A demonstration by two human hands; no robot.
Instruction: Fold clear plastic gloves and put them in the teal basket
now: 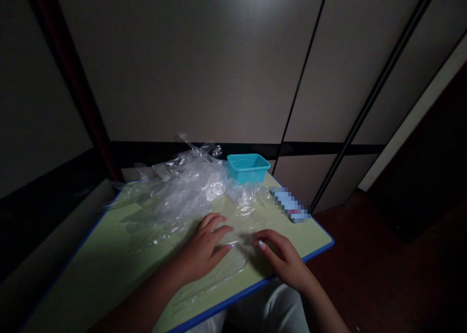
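A loose pile of clear plastic bags [189, 184] covers the back left of the green table, some standing up crumpled. Nearer to me, a flattened clear bag [222, 270] lies on the tabletop under and between my hands. My left hand [207, 248] rests over it with its fingers spread, holding nothing. To the right of it, my right hand [279, 255] has its thumb and index finger curved close to the bag's right side; a gap shows between them. Whether those fingertips touch the plastic is hard to tell.
At the back edge stands a turquoise plastic basket [248, 170]. A light blue, pixelated flat item [290, 205] lies at the right edge. The green table [87, 274] has a blue rim, with cabinet panels [204, 65] behind it.
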